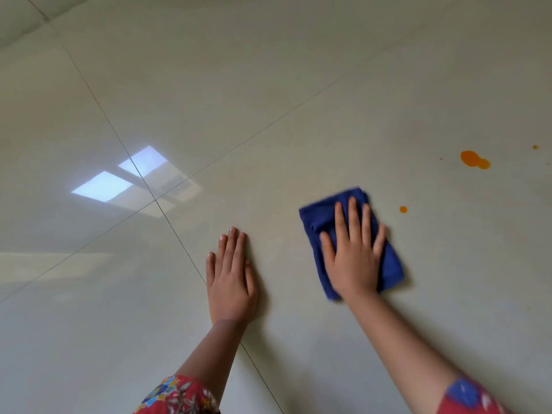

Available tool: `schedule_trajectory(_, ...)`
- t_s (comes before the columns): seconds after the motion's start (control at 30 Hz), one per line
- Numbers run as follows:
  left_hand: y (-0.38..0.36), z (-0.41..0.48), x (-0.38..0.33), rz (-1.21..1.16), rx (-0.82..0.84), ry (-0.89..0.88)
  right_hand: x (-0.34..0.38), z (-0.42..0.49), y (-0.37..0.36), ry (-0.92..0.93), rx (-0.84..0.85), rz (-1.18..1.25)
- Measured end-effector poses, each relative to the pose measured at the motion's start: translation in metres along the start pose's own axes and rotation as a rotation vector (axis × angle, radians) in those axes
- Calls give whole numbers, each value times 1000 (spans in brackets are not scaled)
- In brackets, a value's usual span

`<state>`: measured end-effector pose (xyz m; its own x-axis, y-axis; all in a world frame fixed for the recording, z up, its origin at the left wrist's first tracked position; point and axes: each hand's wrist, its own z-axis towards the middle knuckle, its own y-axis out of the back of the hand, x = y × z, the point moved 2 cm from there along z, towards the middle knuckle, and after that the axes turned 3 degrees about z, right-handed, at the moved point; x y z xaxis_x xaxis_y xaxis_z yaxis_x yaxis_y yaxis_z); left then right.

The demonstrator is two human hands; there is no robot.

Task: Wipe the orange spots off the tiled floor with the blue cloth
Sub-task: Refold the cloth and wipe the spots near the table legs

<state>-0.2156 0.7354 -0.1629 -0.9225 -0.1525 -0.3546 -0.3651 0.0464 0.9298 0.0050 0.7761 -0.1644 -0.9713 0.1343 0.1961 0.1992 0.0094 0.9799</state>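
Observation:
A folded blue cloth (322, 213) lies flat on the pale tiled floor (268, 85), right of centre. My right hand (354, 252) presses down on it with straight, spread fingers. My left hand (231, 279) rests flat on the bare floor to the cloth's left, fingers straight. A large orange spot (474, 159) sits beyond the cloth to the upper right. A small orange dot (403, 209) lies just right of the cloth's far end. A tiny orange speck (535, 147) shows near the right edge.
Dark grout lines (119, 141) cross the glossy tiles and meet left of my left hand. A bright window reflection (103, 186) glares on the floor at the left. Red patterned sleeves show at the bottom edge.

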Motion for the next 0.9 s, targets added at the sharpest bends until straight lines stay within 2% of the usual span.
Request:
schedule_trajectory(0.07, -1, 0, 0, 6, -3, -1, 12, -48, -3, 56, 38, -44)
schedule_trajectory(0.13, -1, -1, -1, 8, -3, 3, 36, -59, -10, 265, 75, -27)
schedule_trajectory(0.2, 0, -1, -1, 9, 3, -1, 58, -34, -15, 453, 89, 29)
schedule_trajectory(0.27, 1, 0, -1, 12, -1, -2, 70, 9, -18, 547, 94, 24)
schedule_trajectory(0.33, 0, 1, -1, 24, 4, -1, 58, 54, -17, 444, 74, -16)
schedule_trajectory(0.4, -1, 0, -1, 33, 9, 4, 14, 74, -9, 192, 11, 6)
schedule_trajectory(0.47, -1, 0, -1, 34, 14, 6, -33, 52, -1, -111, -97, 65)
schedule_trajectory(0.53, -2, 0, -1, 41, 15, 10, -46, -1, 2, -306, -131, 27)
schedule_trajectory(0.57, -2, 0, -2, 43, 16, 15, -39, -27, 2, -302, -107, -11)
schedule_trajectory(0.63, -2, 1, -3, 47, 23, 21, -12, -53, -1, -131, -17, -18)
schedule_trajectory(0.7, -2, 2, -2, 44, 24, 24, 7, -38, -5, 109, 35, 11)
schedule_trajectory(0.77, -2, 1, -3, 42, 29, 22, 4, 1, -7, 253, 65, 22)
schedule_trajectory(0.83, -3, 0, -3, 41, 30, 20, -23, 38, -6, 218, 46, -17)
schedule_trajectory(0.9, -3, 1, -3, 40, 26, 20, -65, 48, -1, -24, -28, -7)
